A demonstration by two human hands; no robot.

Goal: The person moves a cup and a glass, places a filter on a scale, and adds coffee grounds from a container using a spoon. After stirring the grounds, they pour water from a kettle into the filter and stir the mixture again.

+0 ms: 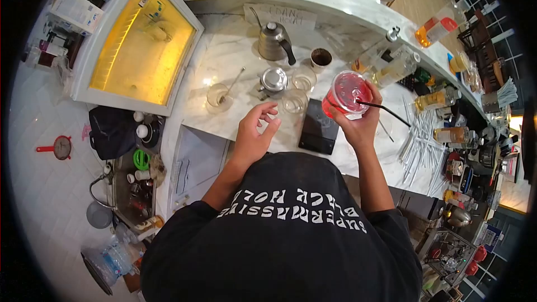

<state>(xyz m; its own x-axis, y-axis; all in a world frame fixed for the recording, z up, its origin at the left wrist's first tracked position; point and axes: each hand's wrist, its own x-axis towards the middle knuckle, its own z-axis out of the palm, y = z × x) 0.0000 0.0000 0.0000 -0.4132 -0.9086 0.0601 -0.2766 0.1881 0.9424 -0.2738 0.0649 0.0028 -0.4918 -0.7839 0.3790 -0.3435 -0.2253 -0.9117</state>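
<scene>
My right hand [362, 124] is wrapped round a clear plastic cup [342, 96] of red drink with a clear lid. A black straw [387, 111] sticks out of the lid toward the right. My left hand [258, 132] hovers at the counter's near side, its fingers loosely curled and apart from the thumb, holding nothing. Close to it stand a glass cup [294, 102] and a metal lidded pot [274, 80]. Below and left of the plastic cup, a black flat scale [318, 129] lies on the marble counter [215, 128].
A gooseneck kettle [272, 42] and a dark-filled cup [321, 58] stand farther back. At left is a glass with a spoon [219, 97], beside a yellow-lit cabinet [142, 45]. Many wrapped straws [417, 148] lie at right, near several bottles [437, 99].
</scene>
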